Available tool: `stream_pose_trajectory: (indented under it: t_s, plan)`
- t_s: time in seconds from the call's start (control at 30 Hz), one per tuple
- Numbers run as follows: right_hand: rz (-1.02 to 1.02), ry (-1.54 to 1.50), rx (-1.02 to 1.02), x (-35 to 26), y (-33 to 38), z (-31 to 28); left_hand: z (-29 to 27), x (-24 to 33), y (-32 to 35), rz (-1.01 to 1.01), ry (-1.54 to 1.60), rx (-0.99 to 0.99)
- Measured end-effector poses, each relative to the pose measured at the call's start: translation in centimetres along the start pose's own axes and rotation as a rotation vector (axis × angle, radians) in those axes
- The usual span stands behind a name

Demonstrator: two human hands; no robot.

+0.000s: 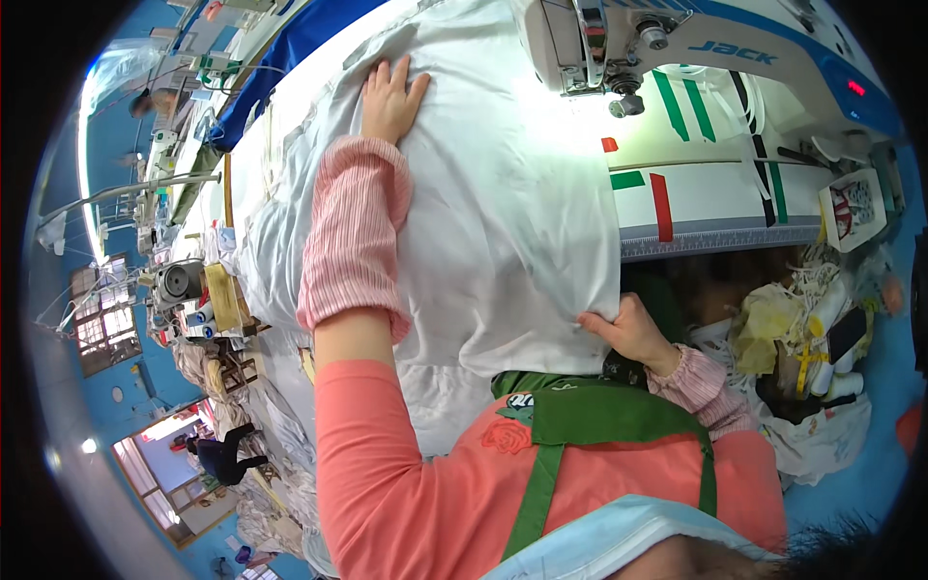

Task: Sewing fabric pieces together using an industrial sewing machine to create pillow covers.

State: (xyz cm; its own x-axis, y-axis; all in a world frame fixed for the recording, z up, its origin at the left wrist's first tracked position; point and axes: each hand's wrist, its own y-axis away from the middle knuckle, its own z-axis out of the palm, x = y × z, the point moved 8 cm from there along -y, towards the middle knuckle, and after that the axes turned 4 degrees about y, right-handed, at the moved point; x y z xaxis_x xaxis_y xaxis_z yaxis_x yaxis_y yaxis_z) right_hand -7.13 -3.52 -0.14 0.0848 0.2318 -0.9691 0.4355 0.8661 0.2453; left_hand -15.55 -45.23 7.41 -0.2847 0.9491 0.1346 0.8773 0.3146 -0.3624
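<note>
A wide sheet of white cloth point(483, 213) covers the sewing table and hangs over its front edge toward my lap. My left hand point(391, 101) lies flat on the far part of the cloth, its fingers spread. Near the table's front, my right hand point(630, 333) pinches the cloth's lower right corner between thumb and fingers. The sewing machine point(619, 58) stands at the top right, its lit needle area beside the cloth's right edge. Whether the cloth reaches under the presser foot cannot be made out.
Red and green tape strips point(661, 208) mark the table beside a ruler edge point(720, 238). A white tray point(854, 211) of small parts sits at the right. Below it hangs a bag point(822, 435) with thread cones and scraps. At far left, a person point(224, 454) bends among cloth piles.
</note>
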Motion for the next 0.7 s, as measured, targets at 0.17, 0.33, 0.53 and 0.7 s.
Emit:
stream_pose_trajectory:
  t_s: [0.17, 0.33, 0.53, 0.7]
  plan:
    - [0.044, -0.069, -0.048, 0.6, 1.1, 1.1, -0.7, -0.4, -2.2, -0.066, -0.197, 0.035]
    - [0.011, -0.171, -0.172, 2.9, 3.8, 5.1, -2.5, -1.2, -0.1, -0.392, -0.199, -0.222]
    - [-0.015, -0.269, -0.031, 5.3, 6.6, 3.2, -10.0, 11.2, 15.6, 0.083, 0.147, -0.139]
    - [0.067, -0.336, -0.053, 4.6, 7.7, 4.6, -11.9, 9.9, 24.1, -0.04, 0.175, -0.062]
